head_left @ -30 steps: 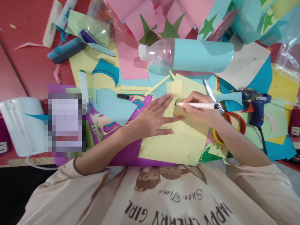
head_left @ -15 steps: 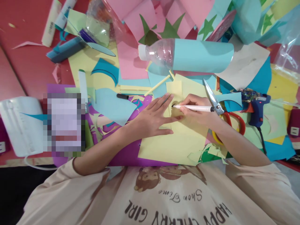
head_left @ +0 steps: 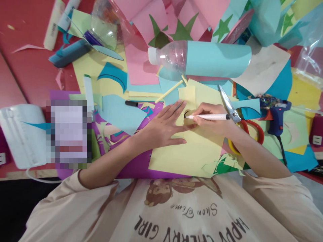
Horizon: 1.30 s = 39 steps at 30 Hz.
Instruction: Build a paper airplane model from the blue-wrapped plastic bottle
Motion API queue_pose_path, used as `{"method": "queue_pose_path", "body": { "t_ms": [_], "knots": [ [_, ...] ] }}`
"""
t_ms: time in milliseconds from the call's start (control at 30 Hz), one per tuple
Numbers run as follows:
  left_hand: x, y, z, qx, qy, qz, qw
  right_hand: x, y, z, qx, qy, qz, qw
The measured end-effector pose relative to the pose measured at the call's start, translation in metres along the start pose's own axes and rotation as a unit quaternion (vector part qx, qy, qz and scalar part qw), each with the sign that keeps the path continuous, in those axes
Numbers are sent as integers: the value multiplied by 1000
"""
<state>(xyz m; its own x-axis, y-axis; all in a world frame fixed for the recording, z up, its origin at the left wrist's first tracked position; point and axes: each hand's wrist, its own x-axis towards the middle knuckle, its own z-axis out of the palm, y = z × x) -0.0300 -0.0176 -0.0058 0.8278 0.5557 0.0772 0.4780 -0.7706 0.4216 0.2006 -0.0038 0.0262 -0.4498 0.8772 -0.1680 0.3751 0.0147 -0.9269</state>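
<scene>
The red tabletop is strewn with coloured paper. A marker is pinched by the right hand, the left hand splayed.

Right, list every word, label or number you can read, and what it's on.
"HAPPY CHERRY GIRL": shirt, upside down, partly cut off.
"Show Time": same shirt, in script.
Too small or blurred to read: print on the leftmost marker and the glue gun's label.

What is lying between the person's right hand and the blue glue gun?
In the head view, the scissors and a light blue paper piece lie between the right hand and the glue gun.
</scene>
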Motion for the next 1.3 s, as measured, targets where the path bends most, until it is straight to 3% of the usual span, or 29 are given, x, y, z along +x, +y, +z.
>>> {"method": "queue_pose_path", "body": {
  "t_ms": [633,900,1300],
  "knots": [
    [0,1,-1,-3,-4,0,1000,-1,-3,1,-7,-4,33,999],
    [0,1,-1,1,-12,-9,1000,-3,-3,-3,10,113,0,994],
    [0,0,1,-1,-1,-6,1000,-2,2,-1,-8,70,5,998]
  ]
}}
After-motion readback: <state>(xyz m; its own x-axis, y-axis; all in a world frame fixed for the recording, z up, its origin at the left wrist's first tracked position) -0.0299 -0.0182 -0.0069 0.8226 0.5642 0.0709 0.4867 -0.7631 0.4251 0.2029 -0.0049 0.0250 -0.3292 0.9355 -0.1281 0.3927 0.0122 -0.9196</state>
